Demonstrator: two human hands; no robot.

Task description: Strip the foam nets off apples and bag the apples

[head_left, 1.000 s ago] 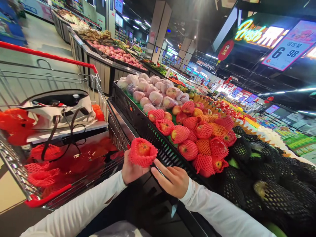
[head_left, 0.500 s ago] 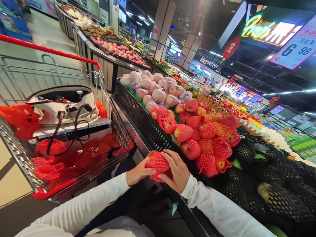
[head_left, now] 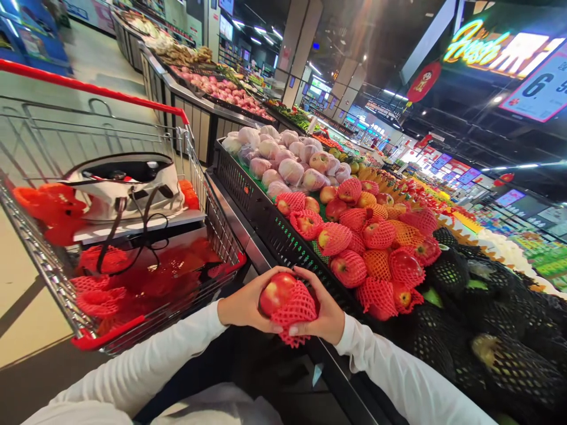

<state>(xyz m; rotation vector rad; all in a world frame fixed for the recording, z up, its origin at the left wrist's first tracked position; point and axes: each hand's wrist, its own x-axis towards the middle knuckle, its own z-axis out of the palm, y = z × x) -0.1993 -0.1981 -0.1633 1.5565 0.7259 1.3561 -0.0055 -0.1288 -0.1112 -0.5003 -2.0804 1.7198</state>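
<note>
Between both hands is a red apple [head_left: 275, 293], partly inside a red foam net sleeve [head_left: 297, 316]. My left hand [head_left: 243, 302] curls round the bare left side of the apple, its thumb along the lower front. Fingers and thumb of my right hand [head_left: 325, 313] close on the netted right side. The apple is held just in front of the edge of a black crate [head_left: 252, 209]. In that crate, more apples in red and orange nets [head_left: 381, 233] lie heaped close beyond my hands. Behind them sit apples in clear film [head_left: 290, 171].
At my left stands a shopping cart [head_left: 133, 332] with a red rim, carrying a white bag [head_left: 119, 198] and red netting [head_left: 100, 301]. Dark fruit in black nets [head_left: 514, 354] is piled at right. Further produce stands [head_left: 217, 85] line the aisle.
The apple has turned in my hands, and more of its bare red skin shows on the left side. My left hand has spread wider round it. The view has shifted slightly left.
</note>
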